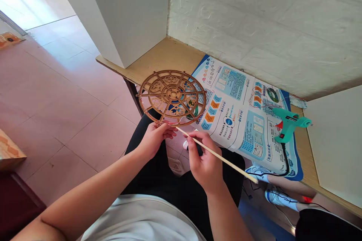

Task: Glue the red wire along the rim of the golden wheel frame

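A round openwork wooden wheel [174, 93], with spokes and scroll cut-outs, lies tilted partly over the bench edge. My left hand [157, 137] is closed on its near rim, thumb on top. In my right hand [206, 158] a long thin wooden stick [230, 163] is pinched between thumb and fingers. The stick's far tip reaches the fingers of my left hand at the rim; whether it touches the wheel is hidden. A thin pale wire [195, 117] runs over the wheel's near right edge from around my fingertips.
A printed blue-and-white sheet [237, 111] covers much of the wooden bench [169, 54]. On it stands a teal glue gun [291, 124] with a black cord [287, 162] hanging off the front. White boxy panels flank the bench. Another person's shoes [278, 197] show below at right.
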`<act>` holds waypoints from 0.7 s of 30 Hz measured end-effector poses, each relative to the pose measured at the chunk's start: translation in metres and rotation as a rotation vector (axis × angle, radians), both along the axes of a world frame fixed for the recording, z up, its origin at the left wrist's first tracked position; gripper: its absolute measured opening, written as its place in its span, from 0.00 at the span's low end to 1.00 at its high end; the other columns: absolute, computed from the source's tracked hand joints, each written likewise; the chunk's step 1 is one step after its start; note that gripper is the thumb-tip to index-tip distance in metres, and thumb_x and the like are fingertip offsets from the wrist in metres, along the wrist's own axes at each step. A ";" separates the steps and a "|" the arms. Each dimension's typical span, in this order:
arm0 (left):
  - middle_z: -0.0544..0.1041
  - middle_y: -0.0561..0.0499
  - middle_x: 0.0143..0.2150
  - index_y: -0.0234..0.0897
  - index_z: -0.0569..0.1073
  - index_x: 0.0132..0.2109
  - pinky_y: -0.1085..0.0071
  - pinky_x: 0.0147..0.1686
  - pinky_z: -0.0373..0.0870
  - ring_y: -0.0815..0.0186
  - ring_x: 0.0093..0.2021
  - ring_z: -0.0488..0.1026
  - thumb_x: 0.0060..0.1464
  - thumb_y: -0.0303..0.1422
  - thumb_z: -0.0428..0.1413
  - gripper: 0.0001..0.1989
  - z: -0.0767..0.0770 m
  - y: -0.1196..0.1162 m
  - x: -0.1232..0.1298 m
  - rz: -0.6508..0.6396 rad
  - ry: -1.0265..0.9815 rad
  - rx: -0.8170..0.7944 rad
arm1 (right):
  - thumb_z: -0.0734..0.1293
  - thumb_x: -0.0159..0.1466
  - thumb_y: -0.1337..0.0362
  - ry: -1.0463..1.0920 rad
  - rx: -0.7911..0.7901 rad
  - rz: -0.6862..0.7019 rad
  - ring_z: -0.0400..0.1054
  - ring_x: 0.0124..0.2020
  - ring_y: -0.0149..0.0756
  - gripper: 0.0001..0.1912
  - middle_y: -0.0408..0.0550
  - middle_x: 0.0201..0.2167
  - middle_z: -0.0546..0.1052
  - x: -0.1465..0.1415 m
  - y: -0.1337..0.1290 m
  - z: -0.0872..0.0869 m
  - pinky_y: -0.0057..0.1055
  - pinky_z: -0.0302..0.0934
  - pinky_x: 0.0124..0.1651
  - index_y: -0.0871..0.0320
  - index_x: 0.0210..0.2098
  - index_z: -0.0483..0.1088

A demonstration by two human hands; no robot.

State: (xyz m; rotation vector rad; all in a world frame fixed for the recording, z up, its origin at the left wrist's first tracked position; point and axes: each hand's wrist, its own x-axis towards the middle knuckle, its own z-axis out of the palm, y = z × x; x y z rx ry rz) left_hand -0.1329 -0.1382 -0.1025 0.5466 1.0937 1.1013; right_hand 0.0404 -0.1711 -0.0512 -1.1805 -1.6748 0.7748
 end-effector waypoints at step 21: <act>0.77 0.50 0.41 0.32 0.75 0.48 0.69 0.36 0.78 0.68 0.37 0.75 0.65 0.38 0.60 0.12 0.000 -0.006 -0.019 0.002 -0.089 -0.013 | 0.61 0.64 0.65 -0.850 -0.056 -0.360 0.72 0.57 0.55 0.23 0.59 0.53 0.80 0.169 0.068 -0.002 0.55 0.68 0.59 0.58 0.56 0.75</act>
